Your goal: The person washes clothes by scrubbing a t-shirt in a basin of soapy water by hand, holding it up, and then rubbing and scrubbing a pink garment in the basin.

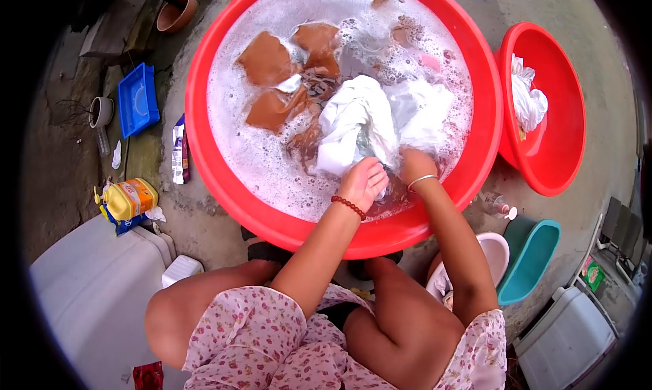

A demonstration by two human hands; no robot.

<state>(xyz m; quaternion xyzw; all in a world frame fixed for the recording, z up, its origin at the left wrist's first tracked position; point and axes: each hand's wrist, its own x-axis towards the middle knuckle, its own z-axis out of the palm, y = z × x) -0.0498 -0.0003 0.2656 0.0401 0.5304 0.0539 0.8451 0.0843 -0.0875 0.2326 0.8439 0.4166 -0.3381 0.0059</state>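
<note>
A large red tub (479, 118) holds soapy, foamy water with clothes in it. White cloth (360, 115) lies bunched near the middle, partly above the water. My left hand (367, 181), with a beaded bracelet at the wrist, is at the cloth's lower edge, fingers curled toward it; whether they grip it is unclear. My right hand (416, 164), with a silver bangle, is beside it at the water, against the white cloth, its fingers hidden. Brown cloth (265, 59) floats at the upper left of the tub.
A smaller red basin (567, 118) with white cloth stands at the right. Below it are a teal basin (536, 261) and a pale pink basin (496, 254). At the left are a blue tray (138, 99), a yellow container (129, 198) and a purple packet (180, 152).
</note>
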